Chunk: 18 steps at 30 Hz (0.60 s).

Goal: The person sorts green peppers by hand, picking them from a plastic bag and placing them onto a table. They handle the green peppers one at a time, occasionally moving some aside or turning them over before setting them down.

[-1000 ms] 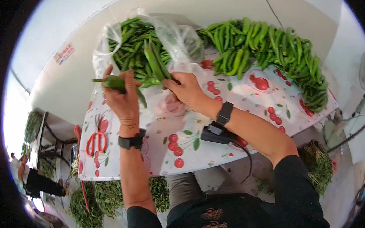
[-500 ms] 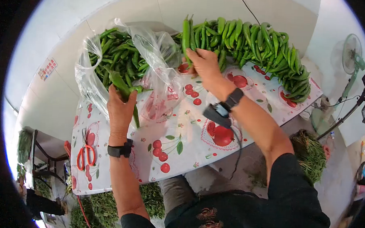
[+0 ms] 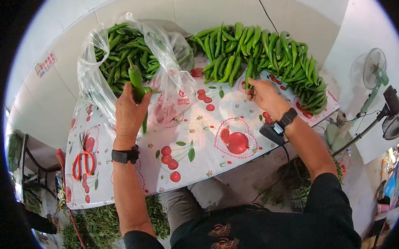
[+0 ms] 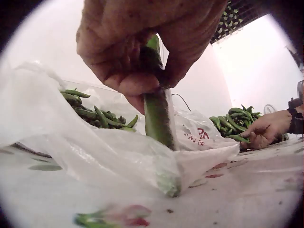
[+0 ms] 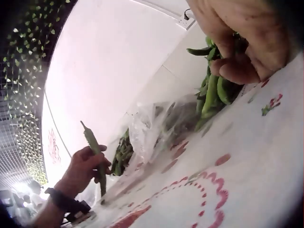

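Note:
In the head view my left hand (image 3: 131, 115) grips green chili peppers (image 3: 136, 78), one pointing up past the fingers and an end hanging below the palm. Up close in the left wrist view, thumb and fingers pinch a thick pepper (image 4: 159, 118) in front of the plastic bag. My right hand (image 3: 267, 98) is at the front of a long row of laid-out peppers (image 3: 274, 47), its fingers pinching the lower end of one pepper (image 3: 249, 73). Behind my left hand, a clear plastic bag (image 3: 170, 85) stands open, full of loose peppers (image 3: 136, 50).
Red-handled scissors (image 3: 83, 163) lie on the left of the cherry-print tablecloth (image 3: 198, 146). A wall (image 3: 213, 9) runs behind the table. Fans (image 3: 374, 67) stand to the right, and bundles of greens (image 3: 101, 227) lie on the floor below.
My right hand has carried its pepper from beside the left hand, past the row's left end, to the right along the row's front. The left hand keeps its peppers near the bag.

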{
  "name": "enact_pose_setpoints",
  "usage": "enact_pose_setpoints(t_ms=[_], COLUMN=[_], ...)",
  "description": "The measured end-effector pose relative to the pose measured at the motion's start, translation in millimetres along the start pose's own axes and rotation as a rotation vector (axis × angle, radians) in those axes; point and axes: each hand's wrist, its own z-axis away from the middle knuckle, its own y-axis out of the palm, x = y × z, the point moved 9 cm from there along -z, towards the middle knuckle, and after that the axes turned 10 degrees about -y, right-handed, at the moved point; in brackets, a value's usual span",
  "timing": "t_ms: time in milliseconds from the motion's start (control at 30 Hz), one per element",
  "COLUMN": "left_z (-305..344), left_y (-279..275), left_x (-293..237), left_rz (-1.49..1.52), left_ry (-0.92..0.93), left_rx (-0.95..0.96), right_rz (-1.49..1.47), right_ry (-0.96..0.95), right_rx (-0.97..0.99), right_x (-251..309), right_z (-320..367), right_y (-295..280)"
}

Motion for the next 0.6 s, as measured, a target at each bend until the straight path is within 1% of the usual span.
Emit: enact_pose_setpoints(t_ms=[67,167,200,267,300,367,400,600], left_z=[0.5,1.4,1.5,2.0,3.0,2.9,2.9,2.6], left_y=[-0.4,0.5,1.6,3.6,3.9,4.4,5.4,8.8], left_x=[-1.2,-3.2,-2.9,-2.4,-3.6,-5.1,-5.7,-4.3], left_rz=[-0.009,-0.026,-0.031,-0.042,-0.055,-0.059,-0.062,-0.062], left_ry=[0.007,0.01,0.005,0.025,0.047,0.042,0.037,0.042], left_rx=[-0.004,0.006,0.014,0.01,0.003,0.019,0.035,0.075], right_rz=[0.088,0.12,0.12,0.205,0.207,0.298,0.299,0.35], right_ry=[-0.026,-0.017,-0.016,0.006,0.008,-0.007,-0.007,-0.014], right_rx=[-0.004,-0.018,-0.021,0.053,0.052,0.015,0.014,0.073], right_x=[-1.4,-6.2,-5.2,-2.5,-1.8,3.0,4.0,11.8], right_z=[-10.6,-22.4,-20.4,-15.8,-14.7,-14.0,-12.4,1.3], right_y=[-2.7,0.6,1.4,6.6,6.7,3.7,2.6,-6.6])
